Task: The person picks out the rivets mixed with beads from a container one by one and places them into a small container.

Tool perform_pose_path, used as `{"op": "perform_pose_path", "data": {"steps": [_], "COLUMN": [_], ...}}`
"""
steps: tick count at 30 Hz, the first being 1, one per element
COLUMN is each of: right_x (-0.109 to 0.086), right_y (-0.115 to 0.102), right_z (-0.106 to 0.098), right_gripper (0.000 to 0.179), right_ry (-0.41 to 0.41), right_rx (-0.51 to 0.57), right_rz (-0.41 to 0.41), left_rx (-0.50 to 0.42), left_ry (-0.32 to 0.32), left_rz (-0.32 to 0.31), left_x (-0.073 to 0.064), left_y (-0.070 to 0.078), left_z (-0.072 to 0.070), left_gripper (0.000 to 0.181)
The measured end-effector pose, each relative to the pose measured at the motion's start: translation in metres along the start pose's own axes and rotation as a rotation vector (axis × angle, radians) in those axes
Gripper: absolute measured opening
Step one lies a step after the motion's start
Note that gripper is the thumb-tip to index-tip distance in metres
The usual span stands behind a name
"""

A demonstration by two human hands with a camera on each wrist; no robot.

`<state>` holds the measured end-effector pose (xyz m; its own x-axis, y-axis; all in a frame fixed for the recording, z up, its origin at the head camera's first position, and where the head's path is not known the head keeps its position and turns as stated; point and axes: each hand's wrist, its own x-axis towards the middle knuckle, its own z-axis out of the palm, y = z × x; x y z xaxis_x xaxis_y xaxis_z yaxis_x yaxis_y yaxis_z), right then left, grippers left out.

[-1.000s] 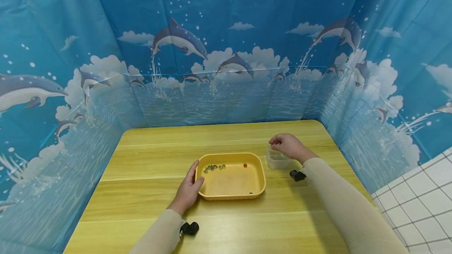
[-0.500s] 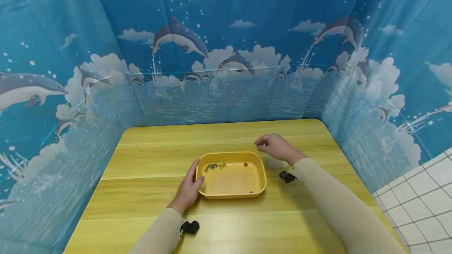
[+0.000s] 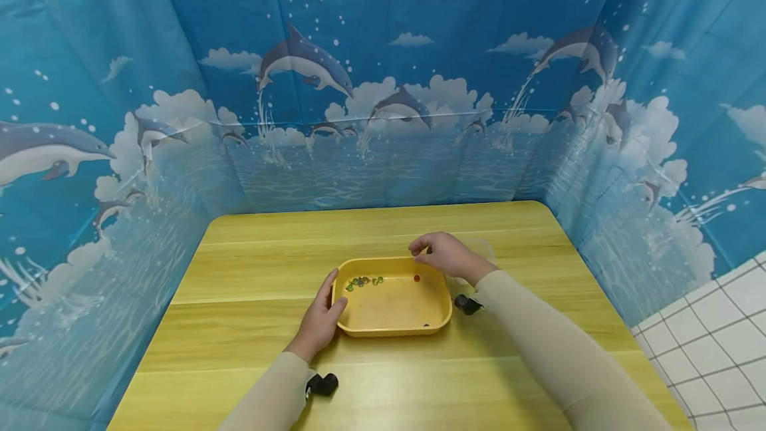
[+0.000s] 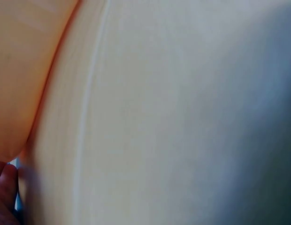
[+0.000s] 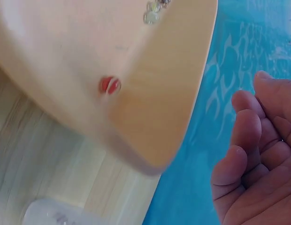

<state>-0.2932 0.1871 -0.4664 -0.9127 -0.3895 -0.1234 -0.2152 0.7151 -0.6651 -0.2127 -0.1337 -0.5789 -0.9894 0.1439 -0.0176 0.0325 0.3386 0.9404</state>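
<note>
A shallow yellow plastic tray [image 3: 391, 308] sits on the table. My left hand [image 3: 316, 326] grips its left end, thumb over the rim and fingers along the outer wall. Several green and mixed-colour glass marbles [image 3: 361, 281] are clustered at the tray's far left. A red marble [image 3: 417, 278] lies at the far right, and a small dark marble [image 3: 426, 325] by the near wall. My right hand [image 3: 445, 255] hovers at the tray's far right corner. In the right wrist view its fingers [image 5: 246, 129] are loosely curled with nothing between them.
A clear plastic container [image 3: 482, 248] stands right of the tray, partly hidden behind my right hand and forearm. Blue dolphin-print curtain [image 3: 383, 151] hangs along the back and sides of the wooden table [image 3: 263, 324].
My right hand has moved left, from over the clear container to the far right corner of the tray. The left hand, tray and marbles have stayed in place.
</note>
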Motion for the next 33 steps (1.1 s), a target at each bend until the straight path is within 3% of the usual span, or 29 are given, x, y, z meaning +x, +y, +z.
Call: {"op": "perform_pose_path", "data": {"steps": [11, 18, 25, 33], "right_x": [0.01, 0.015, 0.022, 0.032], "right_y": [-0.014, -0.022, -0.032, -0.038], "right_z": [0.019, 0.032, 0.044, 0.06], "right_gripper": [0.031, 0.037, 0.035, 0.035], "right_ry": [-0.037, -0.094, -0.086, -0.091], "right_rx": [0.009, 0.074, -0.014, -0.03], "right_rz": [-0.028, -0.029, -0.083, -0.095], "left_rx": [-0.011, 0.008, 0.011, -0.017], "left_ry": [0.0, 0.004, 0.003, -0.006], "left_rz": [-0.004, -0.006, -0.011, 0.003], "left_x": [0.001, 0.001, 0.0, 0.0], "left_y": [0.0, -0.001, 0.0, 0.002], "left_z": [0.0, 0.0, -0.001, -0.001], "left_gripper": [0.067, 0.066, 0.065, 0.066]}}
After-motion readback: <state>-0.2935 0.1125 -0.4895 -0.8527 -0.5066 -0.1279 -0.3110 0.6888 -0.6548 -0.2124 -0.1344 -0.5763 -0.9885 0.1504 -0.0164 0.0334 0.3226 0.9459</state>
